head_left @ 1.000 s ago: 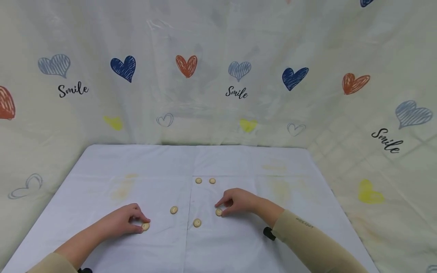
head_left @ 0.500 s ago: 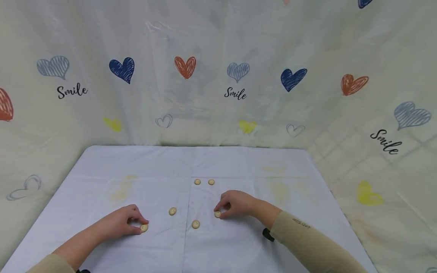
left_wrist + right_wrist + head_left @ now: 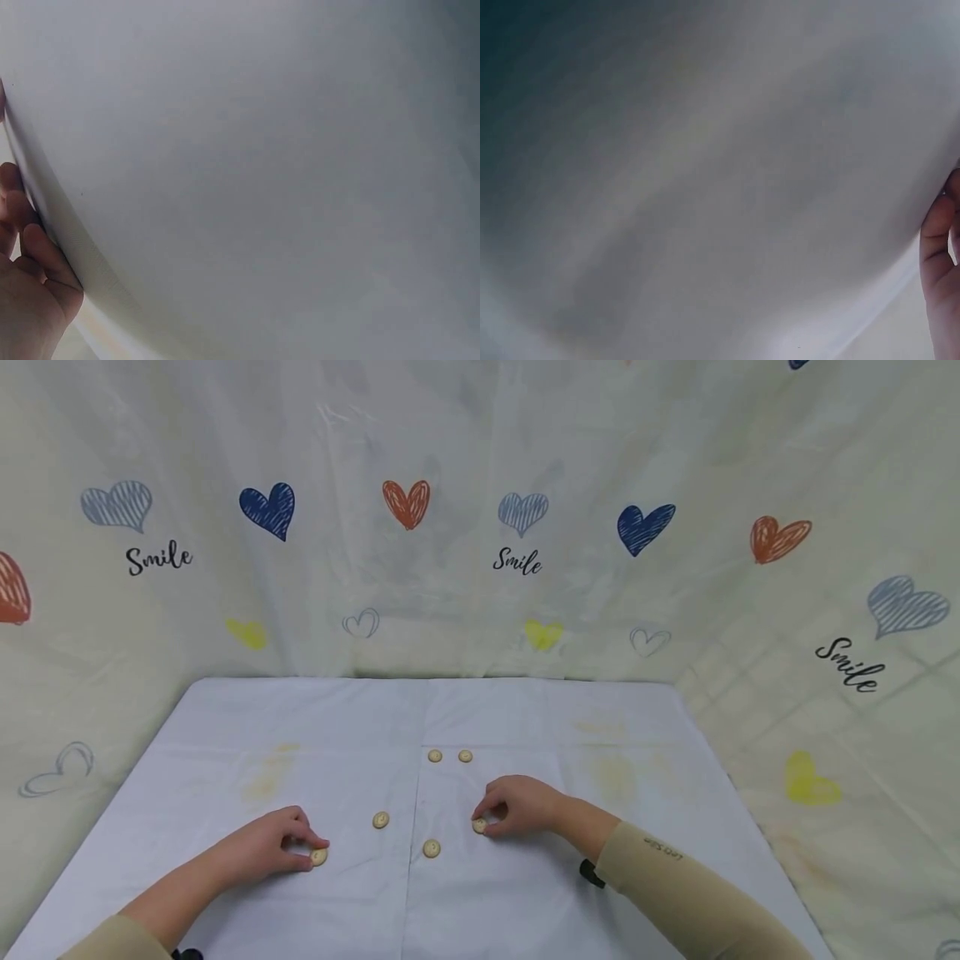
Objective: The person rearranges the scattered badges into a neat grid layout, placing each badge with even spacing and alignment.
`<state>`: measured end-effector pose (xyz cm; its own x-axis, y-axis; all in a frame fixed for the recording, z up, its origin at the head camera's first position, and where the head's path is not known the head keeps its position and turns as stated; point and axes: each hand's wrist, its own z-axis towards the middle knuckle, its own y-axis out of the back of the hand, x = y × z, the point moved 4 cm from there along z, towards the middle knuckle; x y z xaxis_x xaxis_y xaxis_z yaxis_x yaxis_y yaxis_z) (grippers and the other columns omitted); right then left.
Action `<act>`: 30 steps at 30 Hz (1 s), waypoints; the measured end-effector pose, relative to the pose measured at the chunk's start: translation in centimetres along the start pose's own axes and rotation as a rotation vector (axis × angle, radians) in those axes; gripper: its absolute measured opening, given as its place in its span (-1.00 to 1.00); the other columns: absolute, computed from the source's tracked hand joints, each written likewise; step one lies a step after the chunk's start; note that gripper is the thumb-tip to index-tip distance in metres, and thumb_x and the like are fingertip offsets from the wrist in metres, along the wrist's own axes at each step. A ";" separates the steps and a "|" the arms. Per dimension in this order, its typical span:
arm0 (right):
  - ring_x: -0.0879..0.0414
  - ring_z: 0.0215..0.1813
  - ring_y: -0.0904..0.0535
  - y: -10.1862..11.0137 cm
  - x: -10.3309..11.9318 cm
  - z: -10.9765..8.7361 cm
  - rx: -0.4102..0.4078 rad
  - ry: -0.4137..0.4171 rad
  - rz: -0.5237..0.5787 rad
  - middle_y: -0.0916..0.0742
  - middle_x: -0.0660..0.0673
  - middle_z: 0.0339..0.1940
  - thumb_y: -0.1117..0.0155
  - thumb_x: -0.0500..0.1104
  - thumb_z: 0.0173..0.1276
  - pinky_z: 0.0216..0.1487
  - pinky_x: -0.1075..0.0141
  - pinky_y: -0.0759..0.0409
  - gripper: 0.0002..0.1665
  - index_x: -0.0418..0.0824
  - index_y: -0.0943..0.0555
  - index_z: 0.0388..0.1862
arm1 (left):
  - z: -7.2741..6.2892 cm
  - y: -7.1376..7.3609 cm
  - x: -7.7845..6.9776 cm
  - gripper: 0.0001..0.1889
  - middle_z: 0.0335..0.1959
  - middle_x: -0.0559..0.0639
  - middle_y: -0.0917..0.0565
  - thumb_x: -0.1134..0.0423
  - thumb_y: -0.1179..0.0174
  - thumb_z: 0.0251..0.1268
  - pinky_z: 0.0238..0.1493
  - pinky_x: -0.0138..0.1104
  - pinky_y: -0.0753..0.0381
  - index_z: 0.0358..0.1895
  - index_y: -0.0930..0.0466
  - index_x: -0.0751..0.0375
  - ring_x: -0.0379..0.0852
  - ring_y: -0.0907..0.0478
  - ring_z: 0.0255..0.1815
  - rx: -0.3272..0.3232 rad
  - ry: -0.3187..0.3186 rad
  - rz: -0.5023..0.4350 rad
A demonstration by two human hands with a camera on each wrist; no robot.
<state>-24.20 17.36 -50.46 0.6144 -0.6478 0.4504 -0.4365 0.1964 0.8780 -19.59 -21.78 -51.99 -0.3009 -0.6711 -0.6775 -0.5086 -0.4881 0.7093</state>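
Observation:
In the head view my left hand (image 3: 262,845) pinches a small round wooden disc (image 3: 319,857), button-like with a rim and tiny marks, between thumb and index finger at the tabletop. Right of centre, my right hand (image 3: 522,806) grips a matching disc (image 3: 479,827) the same way, its edges partly covered by the fingertips. Between the hands lie two more discs, one on the left (image 3: 381,820) and one nearer me (image 3: 431,849). The left wrist view shows only part of the left hand (image 3: 34,281); the right wrist view catches the right hand (image 3: 941,255) at its edge. Neither shows a disc.
Farther back, two similar discs, the left one (image 3: 435,756) and the right one (image 3: 466,756), lie side by side. A white creased cloth (image 3: 300,718) covers the table. Behind and beside it hang pale sheets (image 3: 465,443) printed with hearts and "Smile".
My right index finger has come down onto its disc, which was against the thumb with the finger apart. My left hand holds its disc in place; the other discs lie as before.

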 end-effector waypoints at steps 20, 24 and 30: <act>0.25 -0.31 -0.48 3.0 -4.5 0.4 -0.184 -0.180 0.108 -0.58 0.19 -0.43 -0.44 -0.07 0.26 -0.20 0.31 -0.50 -0.82 0.11 -0.77 -0.14 | 0.3 0.2 0.1 -0.69 -0.24 -0.28 -0.49 -0.02 -0.44 0.11 -0.20 -0.39 -0.44 -0.05 -0.79 -0.12 -0.33 -0.42 -0.23 0.000 -0.023 0.019; 0.22 -0.31 -0.46 3.5 -5.3 0.6 -0.190 -0.221 0.126 -0.57 0.15 -0.43 -0.45 -0.11 0.26 -0.21 0.30 -0.48 -0.81 0.07 -0.77 -0.13 | 0.3 0.3 -0.2 -0.70 -0.24 -0.24 -0.49 0.02 -0.45 0.11 -0.23 -0.38 -0.43 -0.06 -0.79 -0.08 -0.31 -0.41 -0.24 0.011 -0.024 0.005; 0.17 -0.31 -0.45 4.0 -6.1 1.1 -0.187 -0.299 0.175 -0.57 0.07 -0.44 -0.45 -0.11 0.26 -0.24 0.27 -0.45 -0.82 0.05 -0.77 -0.14 | 0.2 0.3 -0.1 -0.71 -0.26 -0.24 -0.49 0.03 -0.47 0.08 -0.25 -0.38 -0.42 -0.09 -0.80 -0.07 -0.32 -0.40 -0.27 0.011 -0.027 -0.004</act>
<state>-30.41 21.28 -49.82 0.3102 -0.7730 0.5533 -0.3734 0.4362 0.8187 -19.87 -21.79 -51.74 -0.3209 -0.6538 -0.6853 -0.5183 -0.4844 0.7048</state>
